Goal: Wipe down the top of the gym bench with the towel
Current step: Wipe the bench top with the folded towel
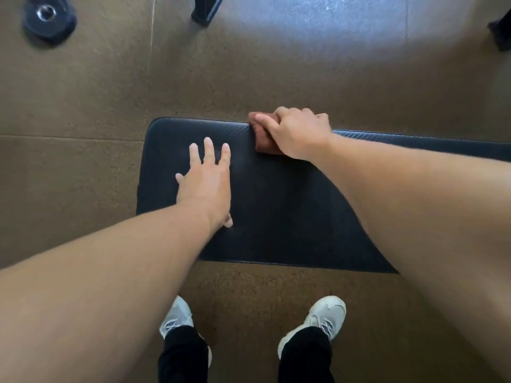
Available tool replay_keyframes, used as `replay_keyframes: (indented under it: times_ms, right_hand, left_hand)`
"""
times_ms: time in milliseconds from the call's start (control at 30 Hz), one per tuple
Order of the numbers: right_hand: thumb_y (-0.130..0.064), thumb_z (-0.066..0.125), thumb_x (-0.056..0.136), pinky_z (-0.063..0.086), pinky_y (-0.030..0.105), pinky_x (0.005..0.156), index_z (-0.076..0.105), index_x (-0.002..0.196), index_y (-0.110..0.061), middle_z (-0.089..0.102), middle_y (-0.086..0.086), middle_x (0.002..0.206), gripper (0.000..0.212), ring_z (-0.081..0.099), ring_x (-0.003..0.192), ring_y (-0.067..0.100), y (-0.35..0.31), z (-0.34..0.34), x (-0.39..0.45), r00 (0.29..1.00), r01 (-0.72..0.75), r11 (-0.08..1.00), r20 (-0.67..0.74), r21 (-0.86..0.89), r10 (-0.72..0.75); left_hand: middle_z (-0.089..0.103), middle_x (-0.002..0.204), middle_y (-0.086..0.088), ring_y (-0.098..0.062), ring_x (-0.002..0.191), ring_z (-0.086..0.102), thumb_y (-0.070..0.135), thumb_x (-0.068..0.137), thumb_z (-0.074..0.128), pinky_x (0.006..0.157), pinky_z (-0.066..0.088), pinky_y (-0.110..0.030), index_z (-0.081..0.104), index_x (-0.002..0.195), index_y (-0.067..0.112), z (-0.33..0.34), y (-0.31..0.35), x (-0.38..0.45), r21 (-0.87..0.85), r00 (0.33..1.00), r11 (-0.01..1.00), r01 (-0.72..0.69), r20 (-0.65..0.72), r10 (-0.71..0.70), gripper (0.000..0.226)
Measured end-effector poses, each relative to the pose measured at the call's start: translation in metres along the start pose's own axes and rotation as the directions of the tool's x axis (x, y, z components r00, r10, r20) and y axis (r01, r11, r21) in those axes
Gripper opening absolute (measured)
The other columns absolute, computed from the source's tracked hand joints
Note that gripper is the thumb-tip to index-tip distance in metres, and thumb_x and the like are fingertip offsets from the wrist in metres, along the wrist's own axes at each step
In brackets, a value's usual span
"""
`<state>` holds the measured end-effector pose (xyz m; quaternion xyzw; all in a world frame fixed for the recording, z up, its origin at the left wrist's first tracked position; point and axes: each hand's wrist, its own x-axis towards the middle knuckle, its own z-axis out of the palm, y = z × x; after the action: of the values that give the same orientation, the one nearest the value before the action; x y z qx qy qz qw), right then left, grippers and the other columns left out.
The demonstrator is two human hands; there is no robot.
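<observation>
The black gym bench (276, 194) runs out of view at the right edge, and the right forearm covers part of it. Most of the reddish-brown towel (262, 139) is hidden under the right hand (297, 134), which presses it at the far edge of the pad, fingers curled around it (the thumb lies on top). The left hand (207, 183) rests flat on the pad, fingers straight and spread, holding nothing.

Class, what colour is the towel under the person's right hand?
Reddish-brown. The towel shows in the head view, at the bench's far edge under the right hand.
</observation>
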<state>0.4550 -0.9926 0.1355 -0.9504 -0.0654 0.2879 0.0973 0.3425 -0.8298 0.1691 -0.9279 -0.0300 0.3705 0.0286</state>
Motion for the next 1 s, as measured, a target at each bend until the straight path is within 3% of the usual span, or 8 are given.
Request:
replay_keyframes:
  times_ms: [67,133,233,300,500,700,833,1000]
  right_hand:
    - [-0.072,0.021,0.099,0.018,0.057,0.120,0.047,0.146,-0.032,0.052,0.001,0.151,0.067,0.039,0.144,0.029,0.002,0.016,-0.018,0.993,0.035,0.999,-0.116,-0.018,-0.037]
    - [-0.071,0.024,0.098,0.004,0.056,0.127,0.033,0.159,-0.031,0.032,-0.001,0.167,0.073,0.019,0.157,0.025,0.006,0.045,-0.056,0.966,0.057,0.998,-0.250,-0.039,-0.065]
    - [-0.065,0.020,0.103,0.000,0.057,0.127,0.012,0.166,-0.027,0.003,0.001,0.174,0.074,-0.010,0.160,0.024,0.015,0.084,-0.112,0.967,0.027,0.994,-0.251,-0.108,-0.054]
    - [-0.064,0.017,0.104,-0.001,0.057,0.127,0.004,0.166,-0.028,-0.007,0.000,0.174,0.072,-0.017,0.159,0.023,0.016,0.103,-0.140,0.978,-0.012,0.995,-0.210,-0.102,-0.009]
    - [-0.066,0.022,0.102,0.008,0.061,0.126,0.008,0.166,-0.030,-0.003,0.000,0.175,0.075,-0.008,0.160,0.025,-0.006,0.139,-0.184,0.980,-0.061,0.997,-0.190,-0.046,0.051]
    - [-0.071,0.022,0.095,-0.011,0.065,0.121,-0.004,0.163,-0.036,-0.015,-0.003,0.173,0.081,-0.021,0.157,0.026,-0.026,0.084,-0.091,0.975,-0.125,0.992,-0.185,-0.014,0.120]
    - [-0.071,0.024,0.095,-0.012,0.067,0.120,0.010,0.163,-0.040,0.003,-0.001,0.174,0.076,-0.010,0.159,0.031,-0.028,0.043,-0.029,0.976,-0.121,0.992,-0.182,0.019,0.122]
    - [-0.054,0.028,0.099,-0.005,0.059,0.125,0.010,0.164,-0.033,0.002,0.002,0.174,0.071,-0.007,0.160,0.027,-0.025,0.078,-0.087,0.954,-0.084,0.996,-0.285,0.042,0.093]
  left_hand:
    - [-0.017,0.168,-0.013,-0.039,0.155,-0.011,0.045,0.054,0.099,0.110,0.043,-0.059,-0.015,0.160,0.020,0.002,-0.002,0.000,0.020,1.000,1.000,-0.009,-0.009,0.009,0.157]
    - [-0.017,0.168,-0.012,-0.038,0.155,-0.011,0.045,0.054,0.099,0.110,0.043,-0.058,-0.015,0.160,0.021,0.002,-0.002,-0.001,0.012,1.000,1.000,-0.015,-0.004,0.015,0.157]
    - [-0.017,0.169,-0.010,-0.036,0.156,-0.012,0.045,0.055,0.098,0.114,0.039,-0.058,-0.015,0.161,0.023,0.001,-0.003,-0.004,0.002,1.000,1.000,-0.005,-0.023,0.005,0.156]
    - [-0.016,0.169,-0.010,-0.036,0.156,-0.011,0.045,0.056,0.098,0.115,0.038,-0.058,-0.014,0.161,0.023,0.001,-0.002,-0.005,-0.005,1.000,1.000,-0.012,-0.027,0.012,0.155]
    - [-0.016,0.169,-0.012,-0.037,0.156,-0.011,0.042,0.059,0.097,0.115,0.037,-0.059,-0.014,0.161,0.021,0.002,-0.003,-0.005,-0.014,0.999,1.000,-0.016,-0.047,0.016,0.152]
    - [-0.018,0.168,-0.014,-0.040,0.155,-0.013,0.035,0.059,0.099,0.114,0.035,-0.064,-0.016,0.161,0.019,0.003,0.001,-0.001,-0.027,0.999,1.000,0.003,-0.033,-0.004,0.154]
    - [-0.019,0.168,-0.012,-0.040,0.155,-0.015,0.034,0.057,0.100,0.115,0.032,-0.066,-0.014,0.161,0.020,0.000,0.002,-0.002,-0.058,1.000,0.998,0.003,-0.013,-0.003,0.155]
    - [-0.017,0.168,-0.013,-0.039,0.155,-0.013,0.042,0.054,0.099,0.115,0.035,-0.062,-0.014,0.161,0.021,0.000,-0.002,-0.004,-0.029,1.000,0.999,-0.020,-0.010,0.019,0.157]
